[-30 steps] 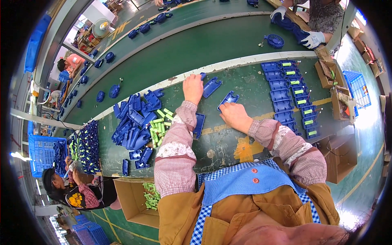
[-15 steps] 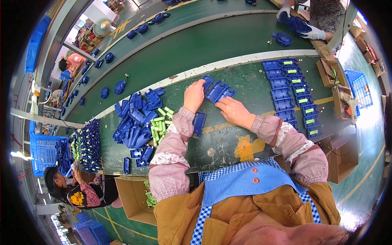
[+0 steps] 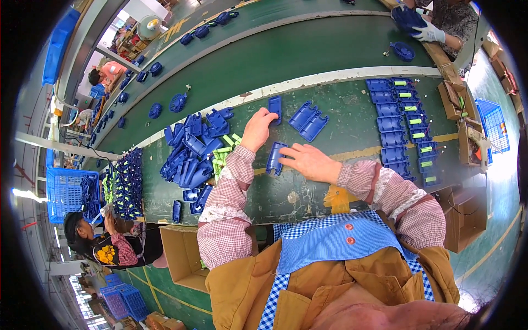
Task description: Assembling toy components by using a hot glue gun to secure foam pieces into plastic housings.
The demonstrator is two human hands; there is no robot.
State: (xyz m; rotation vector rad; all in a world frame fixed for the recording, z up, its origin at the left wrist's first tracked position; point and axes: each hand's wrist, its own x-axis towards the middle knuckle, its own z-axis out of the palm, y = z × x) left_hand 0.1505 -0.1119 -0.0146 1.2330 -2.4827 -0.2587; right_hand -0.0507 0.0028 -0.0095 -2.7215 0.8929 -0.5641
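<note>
From mid-view, the green table [image 3: 352,126] carries blue casing rows [image 3: 392,124] towards three o'clock, a blue heap [image 3: 190,143] at nine. The right hand [image 3: 314,163], at three, loosely spread, fingertips the near casing [image 3: 273,160] at centre; the half-curled left hand [image 3: 256,131], at twelve, touches the far casing [image 3: 276,105] beyond, grip unclear.

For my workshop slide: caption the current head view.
Left fingers and right fingers at separate blue casings on a green bench, near a blue heap.

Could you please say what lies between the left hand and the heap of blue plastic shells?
Several light-green cylinders lie there, in the head view.
</note>
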